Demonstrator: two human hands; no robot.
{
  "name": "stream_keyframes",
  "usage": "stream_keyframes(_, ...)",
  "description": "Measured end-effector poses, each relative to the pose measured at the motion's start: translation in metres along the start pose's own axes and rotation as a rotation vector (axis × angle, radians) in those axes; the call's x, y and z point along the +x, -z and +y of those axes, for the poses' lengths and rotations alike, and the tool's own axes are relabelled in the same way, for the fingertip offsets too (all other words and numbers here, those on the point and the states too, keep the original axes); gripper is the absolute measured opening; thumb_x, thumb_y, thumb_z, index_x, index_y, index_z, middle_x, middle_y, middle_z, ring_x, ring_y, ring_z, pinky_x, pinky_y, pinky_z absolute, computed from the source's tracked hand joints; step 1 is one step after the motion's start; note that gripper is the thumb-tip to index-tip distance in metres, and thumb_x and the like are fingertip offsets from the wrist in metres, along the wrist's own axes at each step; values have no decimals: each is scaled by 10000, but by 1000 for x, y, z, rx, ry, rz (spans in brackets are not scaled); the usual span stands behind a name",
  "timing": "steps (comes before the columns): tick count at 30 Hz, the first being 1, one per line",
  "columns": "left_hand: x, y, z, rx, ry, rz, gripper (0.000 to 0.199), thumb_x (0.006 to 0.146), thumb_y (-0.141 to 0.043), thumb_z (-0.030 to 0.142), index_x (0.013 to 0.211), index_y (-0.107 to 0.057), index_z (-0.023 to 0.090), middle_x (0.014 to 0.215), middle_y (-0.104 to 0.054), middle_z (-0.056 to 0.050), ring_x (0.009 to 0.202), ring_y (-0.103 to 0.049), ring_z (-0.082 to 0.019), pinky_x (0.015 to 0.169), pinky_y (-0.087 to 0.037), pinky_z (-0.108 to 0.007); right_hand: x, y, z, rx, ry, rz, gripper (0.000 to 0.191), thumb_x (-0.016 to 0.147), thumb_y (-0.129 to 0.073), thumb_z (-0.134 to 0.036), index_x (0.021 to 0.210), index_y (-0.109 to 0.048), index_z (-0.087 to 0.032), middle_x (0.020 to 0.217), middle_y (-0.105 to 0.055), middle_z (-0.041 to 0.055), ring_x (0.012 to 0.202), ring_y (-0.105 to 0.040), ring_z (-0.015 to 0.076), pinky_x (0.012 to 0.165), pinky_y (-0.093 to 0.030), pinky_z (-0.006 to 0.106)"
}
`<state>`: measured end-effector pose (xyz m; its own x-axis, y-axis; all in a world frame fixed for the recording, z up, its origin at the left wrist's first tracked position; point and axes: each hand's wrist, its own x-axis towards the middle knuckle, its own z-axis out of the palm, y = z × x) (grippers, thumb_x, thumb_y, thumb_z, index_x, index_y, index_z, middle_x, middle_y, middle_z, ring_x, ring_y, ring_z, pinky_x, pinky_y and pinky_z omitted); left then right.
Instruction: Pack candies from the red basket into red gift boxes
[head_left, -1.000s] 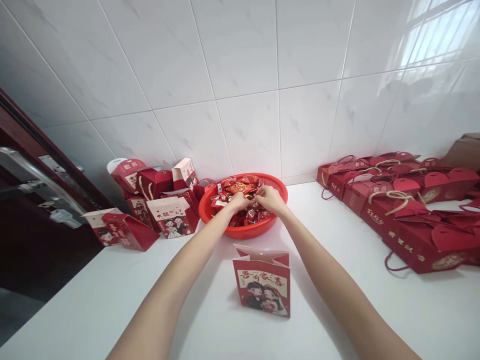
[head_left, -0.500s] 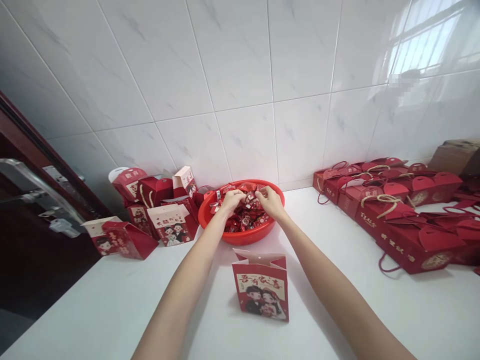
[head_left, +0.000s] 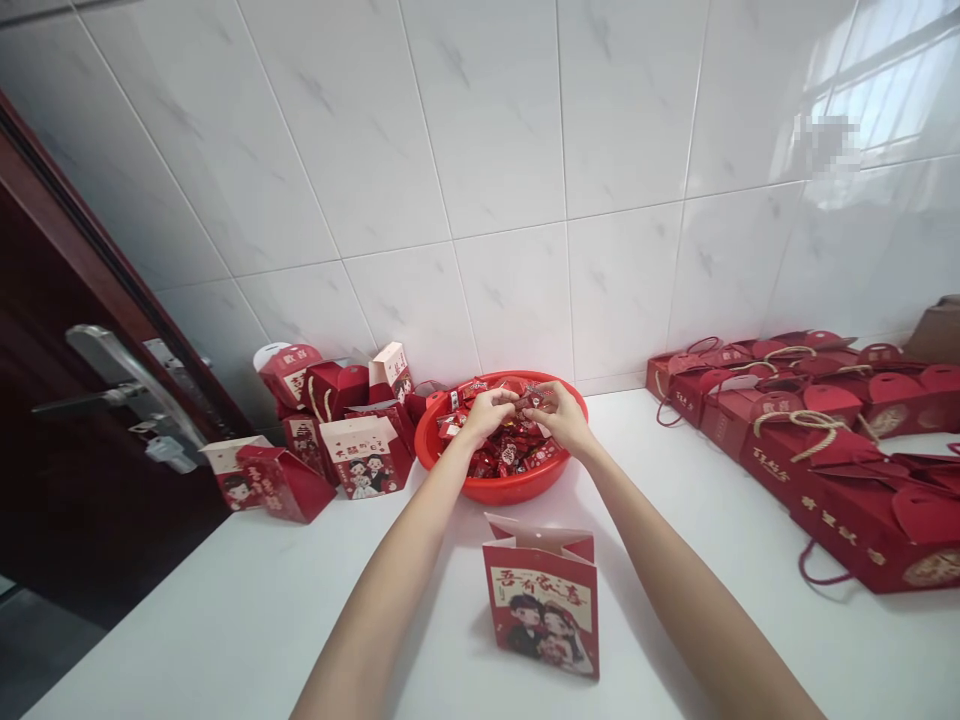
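Observation:
Both hands are over a round red plastic basin (head_left: 499, 490) heaped with red-wrapped candies (head_left: 510, 458). My left hand (head_left: 489, 414) is closed at the basin's left half, fingertips pinched; whatever they hold is too small to make out. Across from it, my right hand (head_left: 562, 418) has thumb and fingers closed on a shiny wrapped candy (head_left: 531, 398). Between my forearms, in front of the basin, a red and cream paper gift box (head_left: 544, 610) stands upright with its top open, a cartoon bridal couple on its front.
Several small gift boxes (head_left: 360, 455) are grouped left of the basin. Rows of red boxes with rope handles (head_left: 806, 470) cover the right side of the white table (head_left: 225, 610). Tiled wall stands behind; a dark door with a metal handle (head_left: 112, 360) is at the left.
The view has shifted, so everything sits a little further right and lower. My hands stay over the basin, their fingers moving slightly among the candies.

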<state>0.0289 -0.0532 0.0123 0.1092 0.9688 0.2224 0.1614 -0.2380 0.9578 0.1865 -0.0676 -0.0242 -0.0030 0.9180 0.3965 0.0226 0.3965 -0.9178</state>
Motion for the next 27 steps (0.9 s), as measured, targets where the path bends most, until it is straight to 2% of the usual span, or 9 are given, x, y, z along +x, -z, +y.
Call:
stream_keyframes(4, -1, -1, 2, -14, 62, -82, 179, 595, -572, 57, 703, -676, 155, 684, -679, 7, 649, -614, -117, 650, -488, -223, 0, -1, 0, 35, -6, 17, 437, 632, -755, -294, 1000, -528, -235, 804, -647, -30, 705, -639, 168, 620, -525, 295)
stream_keyframes(7, -1, -1, 3, 33, 50, -90, 202, 617, -568, 72, 736, -702, 165, 703, -689, 10, 662, -613, -124, 661, -488, -225, 0, -1, -2, 49, -7, 54, 455, 605, -778, -276, 1000, -558, -231, 790, -654, -36, 680, -629, 154, 620, -524, 286)
stream_keyframes(13, 0, 0, -1, 74, 38, -144, 166, 697, -625, 189, 820, -737, 189, 820, -722, -9, 767, -646, -169, 722, -514, -262, -3, 0, -8, 99, 7, 62, 385, 572, -795, -224, 928, -653, -200, 797, -701, 0, 757, -654, 183, 667, -536, 306)
stream_keyframes(19, -3, -1, 4, 43, -20, -148, 168, 713, -677, 232, 857, -750, 185, 954, -739, -40, 878, -658, -186, 766, -516, -267, -4, 0, -14, 140, 48, 61, 272, 723, -711, -415, 876, -689, -192, 787, -719, 29, 760, -666, 195, 755, -532, 338)
stream_keyframes(22, -4, 0, 5, 35, -29, -158, 205, 694, -658, 197, 876, -751, 184, 937, -737, -38, 836, -656, -175, 747, -515, -268, -2, 0, -12, 129, 39, 105, 254, 727, -677, -422, 832, -677, -191, 801, -721, 35, 797, -669, 204, 807, -523, 355)
stream_keyframes(27, 1, 0, -4, 107, -83, -268, 320, 652, -598, 99, 924, -753, 165, 862, -741, -38, 765, -661, -168, 768, -526, -287, 2, -1, -5, 109, 25, 158, 211, 723, -655, -401, 781, -645, -198, 770, -701, 21, 789, -651, 199, 795, -521, 348)
